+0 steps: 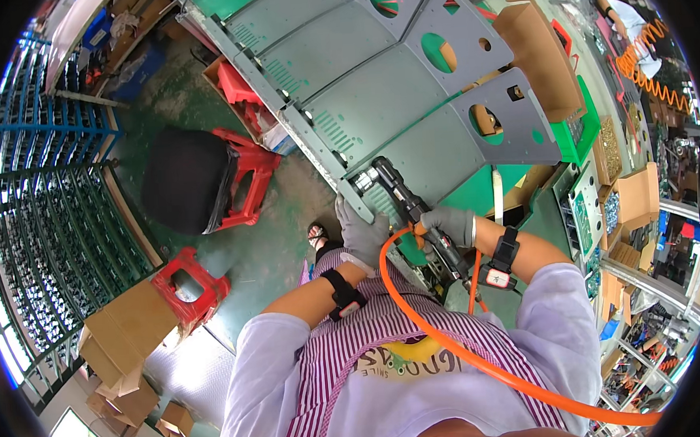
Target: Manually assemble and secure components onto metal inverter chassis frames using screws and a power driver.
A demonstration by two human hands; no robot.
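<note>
My right hand [449, 225], in a grey glove, is wrapped round the body of a black pneumatic angle wrench [402, 193]. The wrench's metal head rests at the lower corner of a grey sheet-metal panel [426, 155], near its slotted vents. An orange air hose [451, 341] curves from beside my right hand across my apron. My left hand [361, 232], also gloved, lies against the panel's near edge just left of the wrench, fingers stretched out and apart. Whether a fastener sits under the wrench head is hidden.
Several similar panels with upright perforated flanges [444, 51] extend away in a row. Cardboard boxes [539, 58] and a green bin [587, 127] stand to the right. On the left are a black-covered red stool [190, 179], another red stool [191, 288] and racks [67, 257] of parts.
</note>
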